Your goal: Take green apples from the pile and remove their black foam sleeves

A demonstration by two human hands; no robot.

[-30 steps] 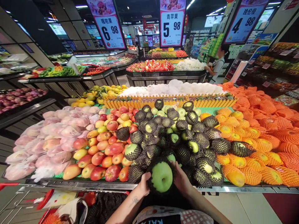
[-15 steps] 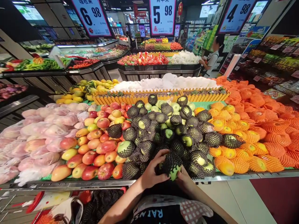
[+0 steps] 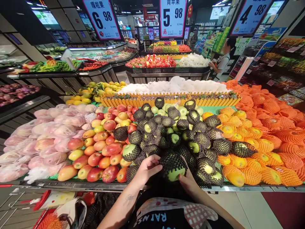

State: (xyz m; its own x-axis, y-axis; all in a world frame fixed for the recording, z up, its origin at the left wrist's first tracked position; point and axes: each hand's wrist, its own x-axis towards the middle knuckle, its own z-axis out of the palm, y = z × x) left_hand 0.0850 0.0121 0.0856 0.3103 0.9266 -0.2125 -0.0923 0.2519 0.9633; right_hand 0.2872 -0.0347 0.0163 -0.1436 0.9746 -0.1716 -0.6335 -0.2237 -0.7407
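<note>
Close in front of my body is a green apple point(image 3: 176, 174), partly covered by a black foam net point(image 3: 172, 159). My right hand point(image 3: 187, 178) grips the apple from the right, thumb on its bare lower side. On the other side, the curled fingers of my left hand point(image 3: 148, 170) pinch the net's left edge. The tips of the left fingers are partly hidden by the dark mesh. Behind my hands lies a heap of green apples point(image 3: 175, 138), many in the same black nets.
Red and yellow apples point(image 3: 111, 149) lie left, beside pale wrapped fruit point(image 3: 47, 133). Oranges in orange nets point(image 3: 252, 167) lie right. A metal ledge point(image 3: 78, 186) fronts the display; a shopping cart point(image 3: 26, 203) stands lower left. A person point(image 3: 222, 60) stands farther back.
My left hand has shifted left from around the apple to the net's edge. The net is stretched wider, and more of the apple's green underside shows. The view has turned slightly left.
</note>
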